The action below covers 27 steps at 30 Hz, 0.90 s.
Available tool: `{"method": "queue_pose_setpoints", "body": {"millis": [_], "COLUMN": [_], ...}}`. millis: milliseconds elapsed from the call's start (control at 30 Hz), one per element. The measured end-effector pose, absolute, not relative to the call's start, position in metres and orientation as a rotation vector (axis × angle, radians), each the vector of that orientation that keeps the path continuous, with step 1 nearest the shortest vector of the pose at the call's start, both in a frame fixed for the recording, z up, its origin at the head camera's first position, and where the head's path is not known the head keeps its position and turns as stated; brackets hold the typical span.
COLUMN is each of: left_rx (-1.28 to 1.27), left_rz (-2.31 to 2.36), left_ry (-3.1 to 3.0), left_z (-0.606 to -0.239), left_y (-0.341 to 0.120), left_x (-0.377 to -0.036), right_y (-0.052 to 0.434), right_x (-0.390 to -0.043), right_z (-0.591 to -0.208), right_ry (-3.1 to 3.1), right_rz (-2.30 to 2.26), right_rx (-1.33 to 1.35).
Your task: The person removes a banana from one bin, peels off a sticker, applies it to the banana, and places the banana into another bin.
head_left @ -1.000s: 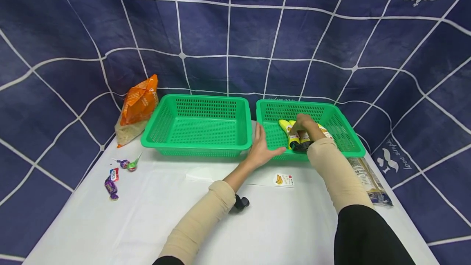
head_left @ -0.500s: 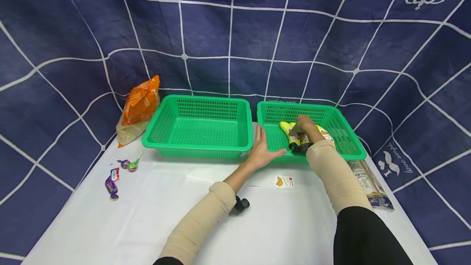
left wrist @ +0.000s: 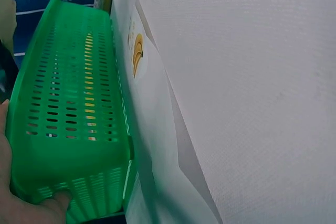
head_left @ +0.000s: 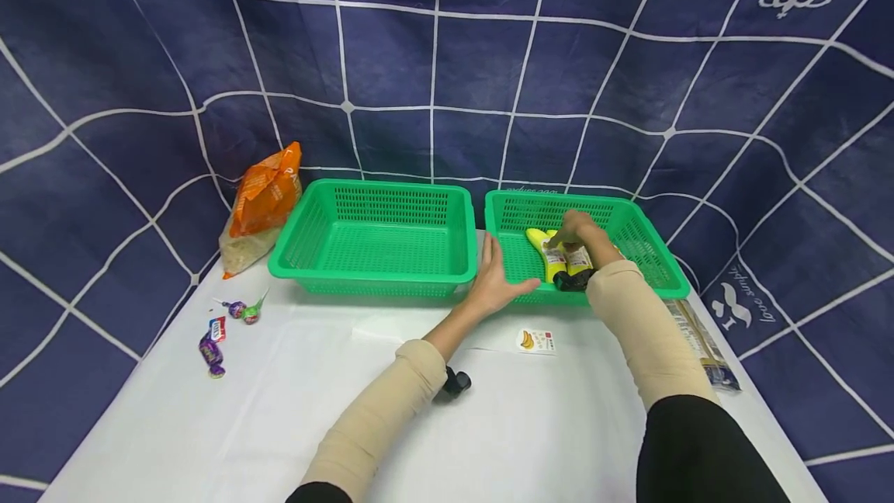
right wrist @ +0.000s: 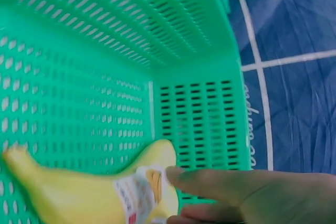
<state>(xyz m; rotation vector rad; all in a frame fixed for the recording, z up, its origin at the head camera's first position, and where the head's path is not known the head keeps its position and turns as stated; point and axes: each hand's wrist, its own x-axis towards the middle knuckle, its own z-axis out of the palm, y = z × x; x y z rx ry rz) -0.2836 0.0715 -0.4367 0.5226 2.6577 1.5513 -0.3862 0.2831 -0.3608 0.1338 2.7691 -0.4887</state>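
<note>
My right hand is inside the right green basket, fingers on a yellow banana-shaped tube with a black cap that lies beside a second one. In the right wrist view a finger and thumb pinch the tube at its label, over the basket's mesh floor. My left hand lies flat against that basket's front left corner, fingers straight and thumb along the front wall. In the left wrist view a fingertip touches the basket wall.
An empty green basket stands to the left. An orange bag, lollipops and a wrapped candy lie at the far left. A banana sticker card sits in front. A long packet lies at the right edge.
My right hand has shifted slightly over the tubes in the basket. The left hand stays at the basket's corner.
</note>
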Motion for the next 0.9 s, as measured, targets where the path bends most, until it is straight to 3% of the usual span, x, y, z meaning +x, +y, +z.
{"method": "queue_pose_setpoints", "body": {"millis": [567, 900], "left_rx": [0.506, 0.495], "left_rz": [1.511, 1.550], "left_ry": [2.650, 2.657], "left_z": [-0.441, -0.449], "left_y": [0.069, 0.059], "left_x": [-0.293, -0.294], "right_y": [0.269, 0.242], "right_x": [-0.341, -0.287], "right_z": [-0.323, -0.326], "right_ry": [2.996, 3.110], "right_rz": [-0.334, -0.385], "right_rx": [-0.068, -0.242]}}
